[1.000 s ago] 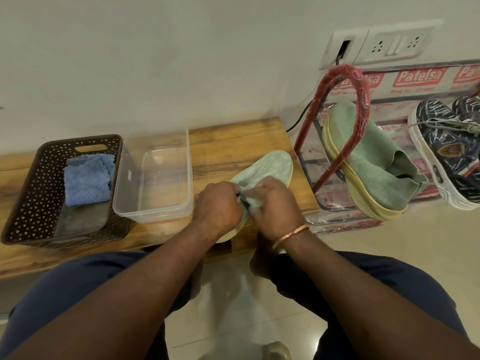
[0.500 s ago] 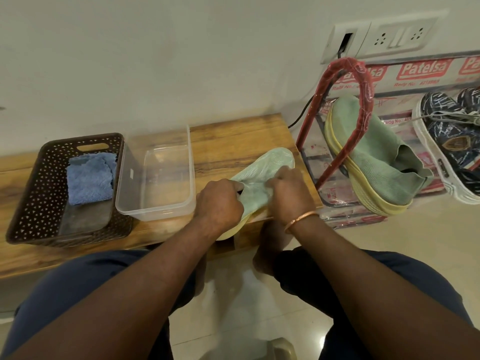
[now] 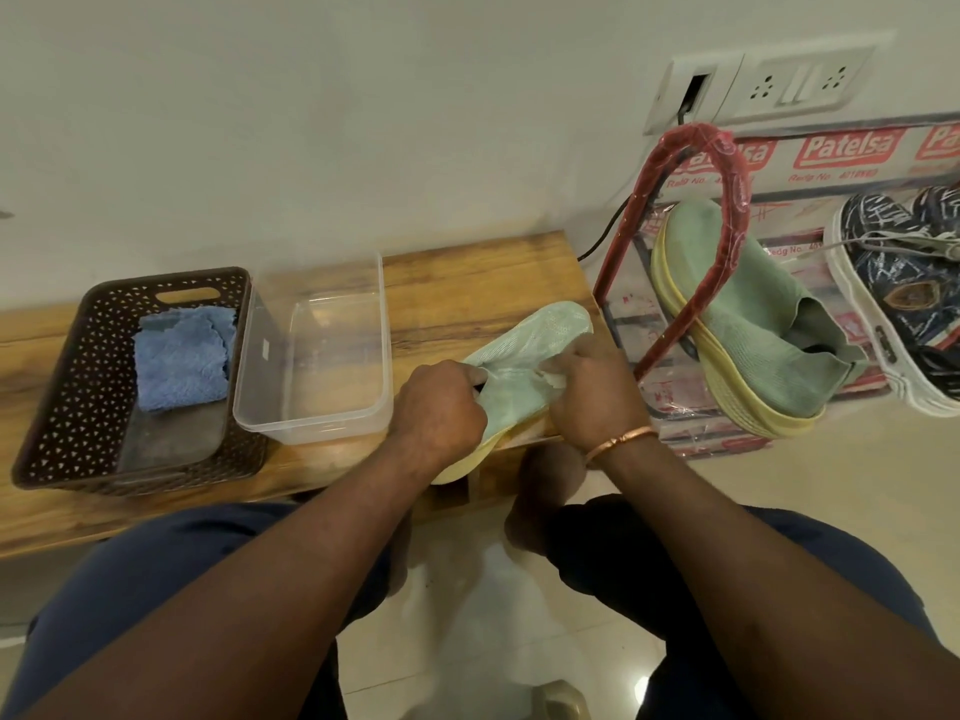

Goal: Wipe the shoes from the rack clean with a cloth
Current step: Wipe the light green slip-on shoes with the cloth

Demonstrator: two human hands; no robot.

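A pale green knit shoe (image 3: 540, 340) with a yellow sole lies on the wooden bench (image 3: 467, 283), toe pointing to the far right. My left hand (image 3: 439, 413) grips its heel opening. My right hand (image 3: 597, 392) holds a small whitish cloth (image 3: 551, 379) bunched in its fingers and presses it on the shoe's side. The matching green shoe (image 3: 748, 314) leans on the red-framed rack (image 3: 696, 241) at the right. A blue cloth (image 3: 182, 356) lies in the brown basket (image 3: 62, 387).
A clear plastic tub (image 3: 322, 350) stands on the bench between the basket and the shoe. Dark patterned sneakers (image 3: 898, 283) sit on the rack at the far right. A wall socket with a black cable (image 3: 691, 96) is above the rack. My knees are under the bench edge.
My right hand has slid with the cloth along the shoe toward the toe, then back a little. My left hand keeps its hold on the heel.
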